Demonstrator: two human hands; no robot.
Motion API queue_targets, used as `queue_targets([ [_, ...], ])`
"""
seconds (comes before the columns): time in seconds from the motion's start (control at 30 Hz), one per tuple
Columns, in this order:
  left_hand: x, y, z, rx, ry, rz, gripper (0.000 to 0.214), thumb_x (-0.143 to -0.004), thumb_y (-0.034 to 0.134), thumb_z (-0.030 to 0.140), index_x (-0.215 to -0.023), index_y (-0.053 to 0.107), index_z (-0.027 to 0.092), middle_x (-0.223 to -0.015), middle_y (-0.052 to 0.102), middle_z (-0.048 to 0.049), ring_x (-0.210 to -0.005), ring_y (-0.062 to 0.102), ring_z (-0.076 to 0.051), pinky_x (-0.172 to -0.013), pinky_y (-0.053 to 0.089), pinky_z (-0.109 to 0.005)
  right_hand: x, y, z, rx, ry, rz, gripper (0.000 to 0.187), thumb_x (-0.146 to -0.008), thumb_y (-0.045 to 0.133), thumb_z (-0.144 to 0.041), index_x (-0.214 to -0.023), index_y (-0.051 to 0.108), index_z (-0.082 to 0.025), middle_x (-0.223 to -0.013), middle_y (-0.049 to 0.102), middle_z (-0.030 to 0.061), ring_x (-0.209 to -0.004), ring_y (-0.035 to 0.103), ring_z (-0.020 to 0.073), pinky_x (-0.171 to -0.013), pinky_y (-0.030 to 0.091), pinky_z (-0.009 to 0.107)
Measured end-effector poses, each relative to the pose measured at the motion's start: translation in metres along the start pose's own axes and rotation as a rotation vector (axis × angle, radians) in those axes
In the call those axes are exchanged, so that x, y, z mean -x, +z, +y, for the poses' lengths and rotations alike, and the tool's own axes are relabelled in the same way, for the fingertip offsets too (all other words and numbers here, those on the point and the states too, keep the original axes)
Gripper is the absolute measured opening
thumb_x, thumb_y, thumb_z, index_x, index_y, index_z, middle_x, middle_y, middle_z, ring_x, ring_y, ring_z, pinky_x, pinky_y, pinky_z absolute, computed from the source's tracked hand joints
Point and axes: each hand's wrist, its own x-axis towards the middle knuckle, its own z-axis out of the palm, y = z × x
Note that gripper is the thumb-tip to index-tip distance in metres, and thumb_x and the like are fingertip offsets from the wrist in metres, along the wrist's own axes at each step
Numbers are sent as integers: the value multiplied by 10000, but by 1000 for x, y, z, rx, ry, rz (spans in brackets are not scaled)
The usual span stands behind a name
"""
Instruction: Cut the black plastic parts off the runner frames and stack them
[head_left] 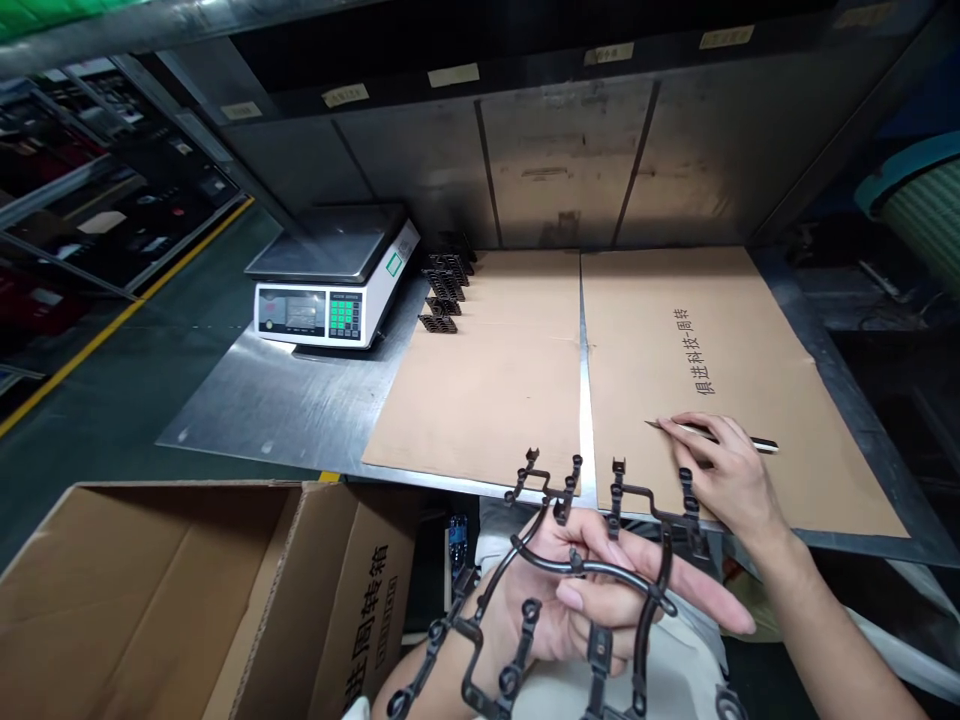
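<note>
My left hand point(592, 590), palm up at the bottom middle, is closed on a black plastic moulded frame point(600, 567). This frame has curved runners with small ring-ended parts on its branches, and its lower end runs out of view. Over the right cardboard sheet point(637, 330), my right hand point(724, 470) pinches a slim craft knife point(701, 432). The knife's pointed tip faces left, and its dark and light handle sticks out past the fingers. Whether the knife touches the sheet I cannot tell.
A digital scale point(330, 275) stands at the table's back left. Several small black plastic parts point(444, 285) are lined up on the left cardboard sheet point(487, 380). An open cardboard box point(360, 590) is below the table's left front edge. A metal panel point(562, 170) rises behind.
</note>
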Motion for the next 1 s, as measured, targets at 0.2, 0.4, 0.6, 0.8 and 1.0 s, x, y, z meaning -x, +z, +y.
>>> queue_targets([
  [0.2,-8,5,5,257,-95,-213,529,-713,481,220,-1106,732,-30,-371,324,78,-296,155,-118,-279,102,-226,-2,-1,-2,-12,-3,1,307,-956,620,-181,-1217,760,-263,-1122,728,94,-1053,681,276,-979,557,491],
  [0.4,-4,6,12,245,-28,-42,521,-801,535,189,-1233,659,-76,-470,465,48,-350,225,-81,-320,160,-184,-5,-3,-13,-98,42,111,314,-938,674,-203,-1232,759,-270,-1113,740,97,-1045,693,287,-981,558,508],
  [0.6,-5,-22,19,314,342,447,113,-934,564,83,-965,672,74,-784,585,-18,-567,497,-54,-512,399,-145,17,-36,-71,-699,196,140,574,-1077,307,-544,-1519,518,-246,-1415,643,154,-1255,660,348,-1012,585,556],
  [0.8,-10,-20,32,304,322,572,199,-994,446,17,-933,634,37,-873,619,-70,-643,573,-67,-619,508,-173,18,-23,-106,-519,280,181,432,-982,679,-263,-1410,630,-288,-1255,751,90,-1106,742,249,-964,628,372],
  [1.0,17,-17,21,116,309,530,250,-822,711,96,-1072,721,89,-1277,717,-179,-1211,695,-279,-1041,531,-324,2,1,-108,-788,695,329,279,-967,688,-432,-1054,793,-188,-808,747,59,-611,697,170,-603,619,276],
])
